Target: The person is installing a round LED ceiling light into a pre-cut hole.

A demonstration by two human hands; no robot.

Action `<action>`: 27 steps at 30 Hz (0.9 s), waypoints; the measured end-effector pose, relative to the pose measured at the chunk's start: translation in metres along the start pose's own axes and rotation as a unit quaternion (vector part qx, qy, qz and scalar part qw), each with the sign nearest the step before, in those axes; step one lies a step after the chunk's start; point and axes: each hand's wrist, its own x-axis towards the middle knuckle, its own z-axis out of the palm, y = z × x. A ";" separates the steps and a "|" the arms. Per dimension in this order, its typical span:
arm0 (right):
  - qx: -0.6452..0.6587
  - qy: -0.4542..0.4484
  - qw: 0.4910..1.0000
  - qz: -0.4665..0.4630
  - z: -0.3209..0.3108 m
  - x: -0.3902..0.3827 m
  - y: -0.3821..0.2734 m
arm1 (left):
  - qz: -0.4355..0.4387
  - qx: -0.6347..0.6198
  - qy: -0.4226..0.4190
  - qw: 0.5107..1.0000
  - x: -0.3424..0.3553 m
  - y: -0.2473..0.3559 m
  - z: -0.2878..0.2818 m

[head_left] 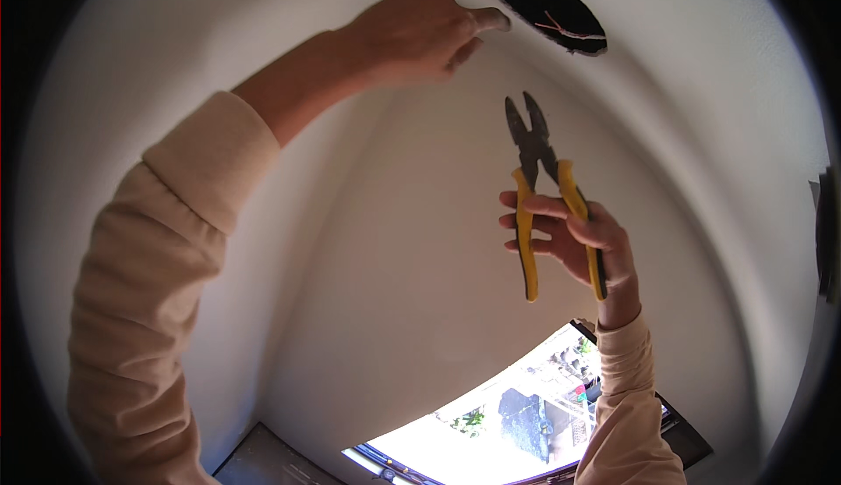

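Observation:
Up near the ceiling, my left hand (412,36) reaches out with its index finger stretched toward a round hole. A second fingertip sits apart below it, and nothing shows between them. Inside the dark hole (541,3), thin reddish and whitish wires (569,34) hang near the lower rim. My right hand (604,238) is wrapped round the handles of combination pliers (531,139) with yellow and black grips. The pliers point upward below the hole, their jaws spread apart and empty. Neither hand touches the wires.
Pale walls (438,248) meet the white ceiling (701,73) around the hole. Low down, a bright window opening (491,415) shows plants and a dark shape outside. A dark panel (267,460) stands at lower left, and a dark object (826,235) at the right edge.

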 end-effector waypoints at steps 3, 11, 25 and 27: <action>0.021 0.008 1.000 0.010 -0.014 0.017 0.021 | -0.138 -0.145 -0.034 0.979 0.025 0.001 0.025; 0.038 0.051 0.998 0.016 -0.021 0.022 0.010 | -0.190 -0.657 -0.004 0.729 0.088 -0.008 0.015; 0.079 0.079 0.994 0.006 -0.002 0.025 0.007 | -0.229 -0.596 -0.006 0.770 0.057 -0.007 -0.032; 0.071 0.090 0.993 0.015 -0.001 0.029 0.008 | -0.238 -0.528 -0.039 0.814 0.052 -0.010 -0.036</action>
